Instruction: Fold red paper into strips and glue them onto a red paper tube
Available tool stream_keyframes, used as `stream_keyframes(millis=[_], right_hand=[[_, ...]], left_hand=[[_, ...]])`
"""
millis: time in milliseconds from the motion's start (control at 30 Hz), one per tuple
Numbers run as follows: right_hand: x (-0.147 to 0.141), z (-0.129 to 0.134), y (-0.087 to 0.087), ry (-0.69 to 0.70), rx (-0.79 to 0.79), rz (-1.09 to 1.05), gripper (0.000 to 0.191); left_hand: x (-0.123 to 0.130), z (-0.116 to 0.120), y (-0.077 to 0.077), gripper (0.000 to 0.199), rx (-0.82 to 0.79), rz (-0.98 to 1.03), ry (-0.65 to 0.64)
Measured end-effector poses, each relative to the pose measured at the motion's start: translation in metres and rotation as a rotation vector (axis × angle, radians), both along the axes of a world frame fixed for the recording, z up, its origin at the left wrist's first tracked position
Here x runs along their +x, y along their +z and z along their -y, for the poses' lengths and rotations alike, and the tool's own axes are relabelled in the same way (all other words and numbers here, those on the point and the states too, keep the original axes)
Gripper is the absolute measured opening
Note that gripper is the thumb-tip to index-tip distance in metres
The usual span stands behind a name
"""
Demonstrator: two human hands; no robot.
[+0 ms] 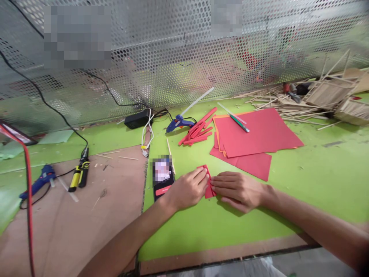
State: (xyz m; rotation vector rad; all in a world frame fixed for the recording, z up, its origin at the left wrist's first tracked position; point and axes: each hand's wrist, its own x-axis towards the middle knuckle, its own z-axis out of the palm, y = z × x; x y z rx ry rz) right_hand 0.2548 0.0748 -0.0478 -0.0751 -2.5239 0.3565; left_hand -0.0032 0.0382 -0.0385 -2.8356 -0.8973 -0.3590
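Note:
A narrow piece of folded red paper lies on the green tabletop between both hands. My left hand is closed over its left side, with the fingers bent and the tips pressing on the paper. From the other side, my right hand lies with its fingers stretched out and flat, their tips against the paper's right edge; its thumb is apart below. Just left of my left hand, and partly behind it, is a phone with its screen lit. Beyond the hands lie several red paper strips in a loose pile.
Red sheets are stacked behind my right hand, with a green-handled cutter on top. A blue glue gun stands near a black adapter. Left are another glue gun and yellow-black pliers. Thin wooden sticks lie far right.

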Motion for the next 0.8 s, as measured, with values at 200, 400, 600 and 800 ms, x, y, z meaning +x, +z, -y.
stream_keyframes(millis=[200,400,600,800], right_hand=[[0.001,-0.003,0.000,-0.049,-0.030,-0.049,0.029],[0.001,-0.006,-0.012,-0.154,0.002,0.013,0.031],[0.001,-0.006,-0.015,-0.156,0.019,0.054,0.026],[0.000,-0.007,-0.015,-0.168,0.024,0.055,0.023]], left_hand=[[0.000,0.000,-0.001,0.034,-0.023,0.034,-0.006],[-0.002,-0.002,-0.002,0.033,-0.014,0.080,-0.005],[-0.003,-0.002,-0.003,0.033,-0.006,0.096,-0.005],[-0.001,-0.001,-0.002,0.032,0.063,0.077,-0.037]])
